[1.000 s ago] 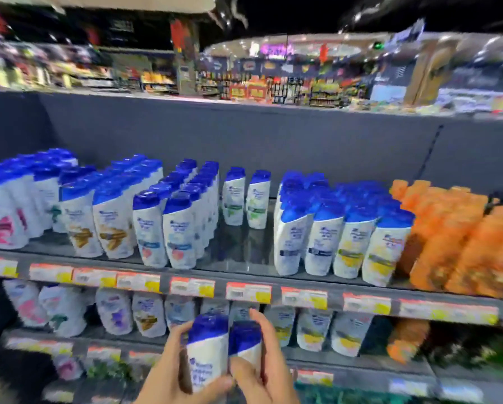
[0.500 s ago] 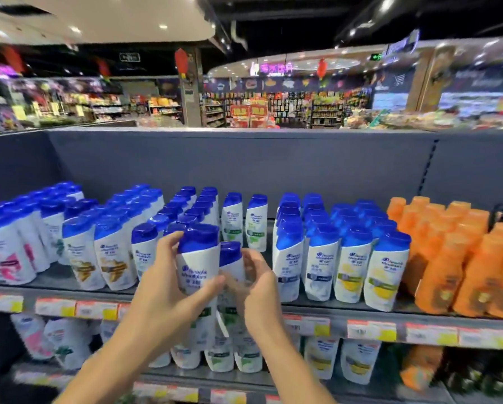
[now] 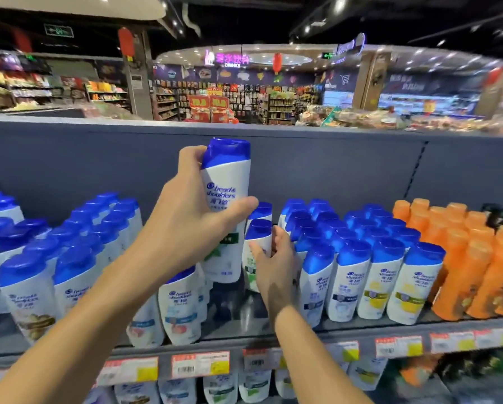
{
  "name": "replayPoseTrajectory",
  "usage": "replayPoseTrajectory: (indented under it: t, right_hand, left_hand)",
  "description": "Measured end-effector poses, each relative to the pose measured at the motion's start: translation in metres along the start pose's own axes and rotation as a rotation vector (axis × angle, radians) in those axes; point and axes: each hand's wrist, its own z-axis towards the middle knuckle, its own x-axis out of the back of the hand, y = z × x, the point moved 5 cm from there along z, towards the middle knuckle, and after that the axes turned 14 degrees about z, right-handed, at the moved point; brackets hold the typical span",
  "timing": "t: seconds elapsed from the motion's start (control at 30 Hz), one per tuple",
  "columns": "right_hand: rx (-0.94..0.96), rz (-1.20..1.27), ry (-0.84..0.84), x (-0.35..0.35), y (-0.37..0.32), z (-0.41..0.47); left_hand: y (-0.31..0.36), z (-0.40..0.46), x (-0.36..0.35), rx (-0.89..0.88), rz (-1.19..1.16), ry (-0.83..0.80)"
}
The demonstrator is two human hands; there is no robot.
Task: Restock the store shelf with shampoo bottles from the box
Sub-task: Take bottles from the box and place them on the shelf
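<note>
My left hand (image 3: 186, 225) grips a white shampoo bottle with a blue cap (image 3: 227, 182), held upright above the gap in the middle of the top shelf (image 3: 244, 336). My right hand (image 3: 276, 263) is wrapped around a second white, blue-capped bottle (image 3: 257, 243) standing deep in that gap, in front of another like it. Rows of the same white and blue bottles fill the shelf on both sides. The box is out of view.
Orange bottles (image 3: 463, 258) crowd the shelf's right end. A grey back panel (image 3: 331, 164) rises behind the bottles. Price tags (image 3: 200, 364) line the shelf edge, with more bottles on the shelf below. Store aisles lie beyond.
Both hands rose from below the shelf edge up to the shelf. The left lifted its bottle higher; the right carried its bottle forward into the gap.
</note>
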Motion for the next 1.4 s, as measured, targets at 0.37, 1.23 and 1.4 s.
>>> replayPoseTrajectory:
  t: [0.37, 1.23, 1.4]
  right_hand:
    - [0.126, -0.084, 0.097, -0.011, 0.011, 0.024]
    - [0.28, -1.087, -0.357, 0.049, 0.052, -0.074]
    - [0.31, -1.102, -0.361, 0.05, 0.05, -0.075]
  left_hand:
    - [-0.023, 0.018, -0.029, 0.009, 0.033, -0.062]
    - [-0.019, 0.083, -0.105, -0.196, 0.619, -0.287]
    - [-0.037, 0.098, -0.12, -0.162, 0.825, -0.421]
